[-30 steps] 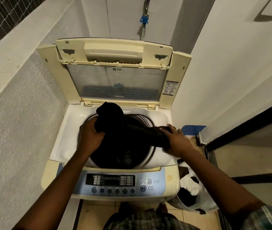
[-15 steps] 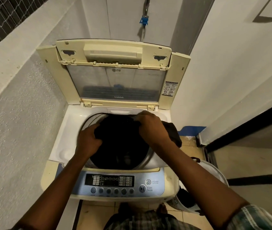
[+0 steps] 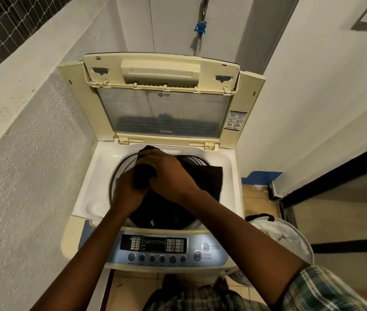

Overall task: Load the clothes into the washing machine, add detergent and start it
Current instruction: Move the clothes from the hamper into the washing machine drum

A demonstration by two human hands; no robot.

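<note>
A cream top-loading washing machine [image 3: 234, 167] stands with its lid [image 3: 164, 111] raised against the wall. Over the drum opening I hold a black garment [image 3: 205, 178]. My left hand [image 3: 126, 191] grips its bunched end from below. My right hand [image 3: 167, 173] is closed over the same bunch from above. The rest of the cloth drapes to the right over the drum rim and down into the dark drum. The control panel [image 3: 155, 248] with its start/pause button [image 3: 197, 256] lies at the front. No detergent is in view.
A white laundry basket [image 3: 290, 234] with a dark handle sits on the floor right of the machine. Rough walls close in on the left and right. A blue tap [image 3: 200, 28] hangs on the wall behind the lid. A dark door frame runs along the right.
My right hand has swung left across the drum with the garment and now meets my left hand. The cloth, earlier stretched between both hands, is bunched together and lower over the opening.
</note>
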